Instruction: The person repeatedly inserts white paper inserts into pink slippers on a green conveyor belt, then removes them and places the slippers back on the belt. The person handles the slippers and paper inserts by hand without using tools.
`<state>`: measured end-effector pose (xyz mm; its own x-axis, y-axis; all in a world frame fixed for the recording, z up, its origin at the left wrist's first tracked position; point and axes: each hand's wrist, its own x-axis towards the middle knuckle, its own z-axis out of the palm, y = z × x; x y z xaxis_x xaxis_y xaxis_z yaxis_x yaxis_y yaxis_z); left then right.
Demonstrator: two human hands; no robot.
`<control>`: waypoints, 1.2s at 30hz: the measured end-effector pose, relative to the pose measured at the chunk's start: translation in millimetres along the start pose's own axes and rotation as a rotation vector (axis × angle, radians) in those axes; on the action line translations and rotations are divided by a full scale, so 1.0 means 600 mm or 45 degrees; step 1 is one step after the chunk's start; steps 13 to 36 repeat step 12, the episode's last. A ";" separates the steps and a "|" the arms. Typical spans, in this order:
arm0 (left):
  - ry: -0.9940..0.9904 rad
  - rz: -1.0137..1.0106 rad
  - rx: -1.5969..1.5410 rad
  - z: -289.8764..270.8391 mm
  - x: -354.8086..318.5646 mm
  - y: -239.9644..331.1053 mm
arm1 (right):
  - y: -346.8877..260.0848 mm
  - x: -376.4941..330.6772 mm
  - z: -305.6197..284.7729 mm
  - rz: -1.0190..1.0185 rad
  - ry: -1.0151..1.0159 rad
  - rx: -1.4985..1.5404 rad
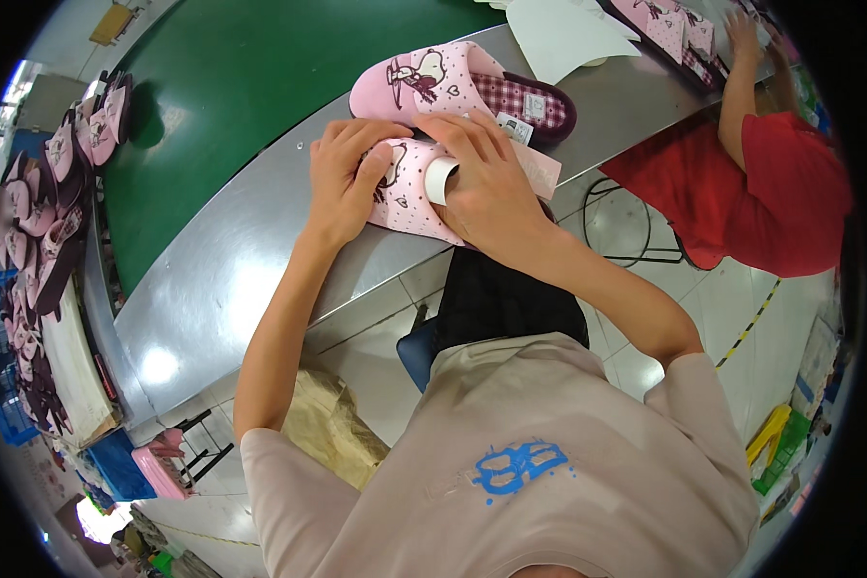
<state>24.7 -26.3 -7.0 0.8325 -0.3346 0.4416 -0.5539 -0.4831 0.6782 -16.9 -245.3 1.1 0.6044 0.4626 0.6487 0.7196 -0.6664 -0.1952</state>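
A pink slipper [416,199] with a printed cartoon figure and small hearts lies on the steel table edge in front of me. My left hand [342,181] grips its toe end, thumb on top and fingers over the far side. At its opening my right hand [496,197] holds a curled white card [439,179]. Past that hand sticks out a pale pink card strip [539,171]; whether both are one piece, I cannot tell. A matching slipper [380,89] with a checked insole and a white tag [515,128] lies just beyond, toe to the left.
A green surface [212,87] borders the steel table top [212,279]. White paper sheets [564,39] lie at the back. More slippers [53,212] are piled at left. A co-worker in red [790,193] handles slippers [679,34] at far right. A stool [621,226] stands below.
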 end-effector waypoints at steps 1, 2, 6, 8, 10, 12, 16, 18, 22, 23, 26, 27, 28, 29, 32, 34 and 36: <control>0.003 -0.001 0.004 0.001 -0.001 0.003 | 0.002 -0.002 0.000 -0.004 -0.010 0.000; 0.005 -0.004 0.008 0.001 -0.002 0.005 | 0.003 -0.003 0.001 -0.006 -0.021 0.002; 0.070 0.000 0.037 0.007 -0.005 0.001 | 0.008 -0.005 -0.002 0.016 -0.089 0.193; 0.091 -0.011 0.020 0.008 -0.007 -0.002 | 0.005 0.000 -0.018 -0.020 -0.095 0.278; 0.092 -0.007 0.024 0.012 -0.010 0.003 | 0.007 -0.010 -0.026 0.030 -0.147 0.374; 0.085 -0.007 0.011 0.013 -0.014 -0.001 | 0.007 -0.020 -0.041 0.172 -0.237 0.618; 0.085 -0.007 0.011 0.013 -0.014 -0.001 | 0.007 -0.020 -0.041 0.172 -0.237 0.618; 0.085 -0.007 0.011 0.013 -0.014 -0.001 | 0.007 -0.020 -0.041 0.172 -0.237 0.618; 0.085 -0.007 0.011 0.013 -0.014 -0.001 | 0.007 -0.020 -0.041 0.172 -0.237 0.618; 0.085 -0.007 0.011 0.013 -0.014 -0.001 | 0.007 -0.020 -0.041 0.172 -0.237 0.618; 0.085 -0.007 0.011 0.013 -0.014 -0.001 | 0.007 -0.020 -0.041 0.172 -0.237 0.618; 0.085 -0.007 0.011 0.013 -0.014 -0.001 | 0.007 -0.020 -0.041 0.172 -0.237 0.618; 0.085 -0.007 0.011 0.013 -0.014 -0.001 | 0.007 -0.020 -0.041 0.172 -0.237 0.618; 0.085 -0.007 0.011 0.013 -0.014 -0.001 | 0.007 -0.020 -0.041 0.172 -0.237 0.618; 0.085 -0.007 0.011 0.013 -0.014 -0.001 | 0.007 -0.020 -0.041 0.172 -0.237 0.618; 0.085 -0.007 0.011 0.013 -0.014 -0.001 | 0.007 -0.020 -0.041 0.172 -0.237 0.618; 0.085 -0.007 0.011 0.013 -0.014 -0.001 | 0.007 -0.020 -0.041 0.172 -0.237 0.618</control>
